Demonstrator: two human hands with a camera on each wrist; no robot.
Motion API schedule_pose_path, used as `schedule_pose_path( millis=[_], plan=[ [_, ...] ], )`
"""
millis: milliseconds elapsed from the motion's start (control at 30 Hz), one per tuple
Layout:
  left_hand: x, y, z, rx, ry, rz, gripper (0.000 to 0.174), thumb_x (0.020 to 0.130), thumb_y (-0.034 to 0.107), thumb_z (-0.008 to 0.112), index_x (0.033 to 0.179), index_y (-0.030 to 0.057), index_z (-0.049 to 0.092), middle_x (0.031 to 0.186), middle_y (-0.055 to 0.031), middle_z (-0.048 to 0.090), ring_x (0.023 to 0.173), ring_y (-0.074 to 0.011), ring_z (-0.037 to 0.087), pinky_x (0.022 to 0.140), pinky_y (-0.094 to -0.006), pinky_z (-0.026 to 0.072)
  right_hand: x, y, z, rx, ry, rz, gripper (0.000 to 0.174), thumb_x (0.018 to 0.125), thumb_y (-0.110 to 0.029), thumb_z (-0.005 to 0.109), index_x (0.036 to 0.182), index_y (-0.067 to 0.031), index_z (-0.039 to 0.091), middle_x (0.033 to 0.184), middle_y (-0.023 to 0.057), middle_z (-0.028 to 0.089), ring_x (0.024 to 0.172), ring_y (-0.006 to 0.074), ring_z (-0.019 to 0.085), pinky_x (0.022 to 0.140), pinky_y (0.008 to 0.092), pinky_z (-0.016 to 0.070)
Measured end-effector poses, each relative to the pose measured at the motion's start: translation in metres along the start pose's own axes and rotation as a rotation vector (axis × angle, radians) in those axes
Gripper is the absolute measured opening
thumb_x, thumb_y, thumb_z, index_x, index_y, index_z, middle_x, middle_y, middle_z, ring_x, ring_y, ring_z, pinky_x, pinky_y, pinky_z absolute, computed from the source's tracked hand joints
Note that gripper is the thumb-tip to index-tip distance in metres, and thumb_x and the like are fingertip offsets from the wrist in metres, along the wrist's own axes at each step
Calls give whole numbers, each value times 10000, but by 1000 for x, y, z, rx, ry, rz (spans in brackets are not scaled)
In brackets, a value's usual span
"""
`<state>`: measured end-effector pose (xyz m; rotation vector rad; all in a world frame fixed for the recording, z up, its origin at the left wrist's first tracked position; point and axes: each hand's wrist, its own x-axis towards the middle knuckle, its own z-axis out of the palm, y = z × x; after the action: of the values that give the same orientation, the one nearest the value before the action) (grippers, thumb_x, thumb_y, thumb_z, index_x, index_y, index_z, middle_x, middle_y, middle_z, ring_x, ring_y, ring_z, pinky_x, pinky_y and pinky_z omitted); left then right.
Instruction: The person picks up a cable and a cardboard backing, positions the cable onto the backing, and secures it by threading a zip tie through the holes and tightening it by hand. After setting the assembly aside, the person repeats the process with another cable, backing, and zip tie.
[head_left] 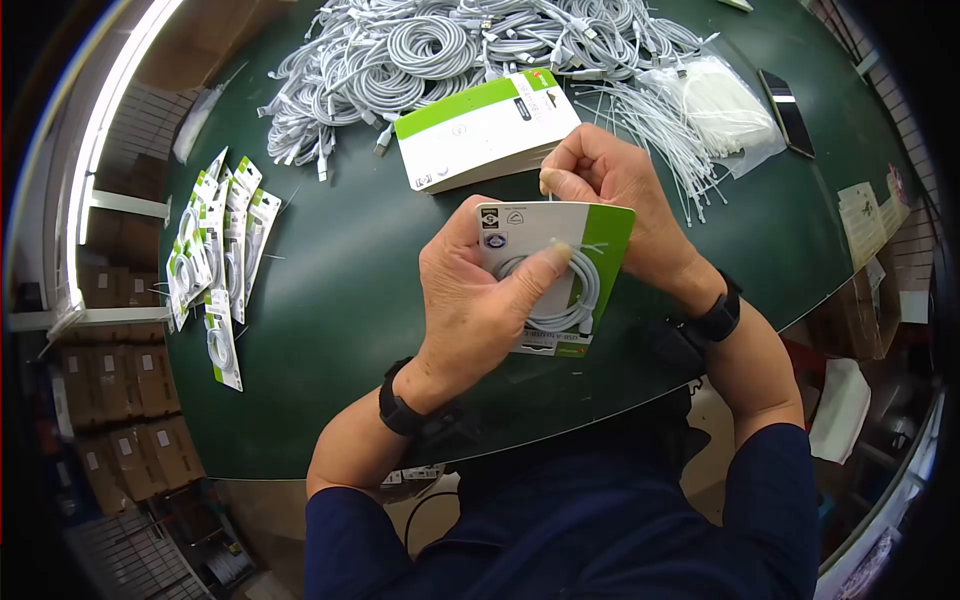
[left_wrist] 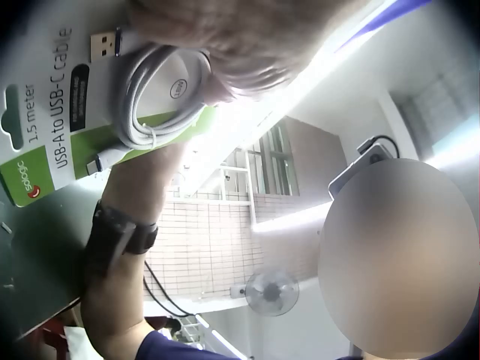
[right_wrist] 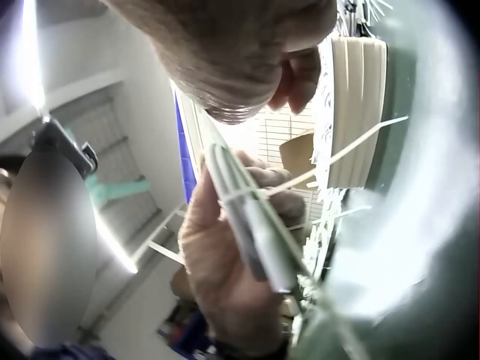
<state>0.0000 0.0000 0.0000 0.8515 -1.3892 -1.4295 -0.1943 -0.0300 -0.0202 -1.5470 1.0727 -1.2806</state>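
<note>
My left hand (head_left: 470, 305) grips a white and green packaging card (head_left: 612, 230), with its thumb pressed over a coiled white USB cable (head_left: 592, 290) on the card's face. In the left wrist view the card's printing reads USB-A to USB-C cable (left_wrist: 135, 97), and a thin tie (left_wrist: 150, 137) goes round the coil. Just above the card's upper edge, my right hand (head_left: 630, 185) pinches a thin white cable tie between thumb and forefinger. Seen edge-on in the right wrist view, the card has cable tie tails (right_wrist: 352, 146) sticking out from it.
A stack of flat cards (head_left: 490, 125) lies just beyond my hands. Behind it spreads a large heap of coiled cables (head_left: 430, 45). Loose cable ties (head_left: 650, 130), a bag of ties (head_left: 715, 105) and a phone (head_left: 788, 112) are at right. Carded cables (head_left: 215, 240) lie at left.
</note>
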Motion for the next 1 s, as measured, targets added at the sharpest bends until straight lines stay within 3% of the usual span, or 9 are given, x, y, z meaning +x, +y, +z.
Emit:
schedule_pose_path(
  millis=[167,267,400,500,600,700,833,867,1000],
  plan=[
    [4,2,2,-91,48,-7,198,921,36,789,1067,3,659,1005,-91,759,870,-103,713,775,-272,601,2,8,6,-275,213,-349,68,993,-43,688,1015,-17,630,815,35,682,660,92,623,601,285,526],
    [10,7,-3,-94,133,4,195,922,11,762,1094,-1,673,1022,-96,763,878,-107,719,779,-274,604,5,11,10,-110,296,-277,134,1014,-50,660,1133,-9,615,868,59,697,707,76,628,636,276,535],
    [20,13,-14,-169,208,33,230,931,16,752,1151,-6,687,1061,-110,767,909,-123,733,804,-283,614,-8,-23,5,60,8,-74,314,1066,-96,594,1344,25,511,1059,97,702,905,107,671,742,272,554],
    [26,7,-21,-272,230,76,297,938,44,772,1206,-8,653,1087,-107,763,904,-129,734,810,-288,619,-17,-23,21,-12,-188,-44,323,1076,-126,584,1355,24,517,1090,99,703,934,109,666,762,273,554],
    [27,5,-22,-280,217,34,425,937,73,790,1304,-16,596,1162,-129,721,1015,-155,718,864,-297,614,-16,-18,21,83,-104,52,323,1093,-194,595,1327,24,550,1079,93,722,940,99,662,807,272,558],
    [28,5,-12,-99,281,239,537,929,84,797,1383,-32,533,1208,-153,661,1190,-195,642,960,-333,589,-9,-15,17,191,33,47,293,1104,-226,597,1261,21,585,1076,78,720,938,79,662,812,262,560],
    [22,17,-25,906,262,761,540,815,140,888,1287,27,651,1227,-157,619,1197,-289,573,1001,-402,496,-5,-17,9,274,158,14,249,1114,-219,580,1219,7,584,1076,73,713,952,70,659,822,244,550],
    [19,23,-22,1010,216,801,448,748,164,910,1149,73,733,1160,-106,646,1141,-319,580,955,-407,500,-5,-17,11,303,184,-1,245,1114,-218,579,1214,6,581,1072,69,708,951,67,650,820,244,546],
    [14,12,-5,1144,106,805,458,641,206,934,1057,112,767,1095,-23,675,1108,-297,600,924,-403,527,-9,-13,17,236,221,-92,219,1118,-216,572,1183,-6,571,1040,44,675,930,56,602,792,245,523]
  ],
)
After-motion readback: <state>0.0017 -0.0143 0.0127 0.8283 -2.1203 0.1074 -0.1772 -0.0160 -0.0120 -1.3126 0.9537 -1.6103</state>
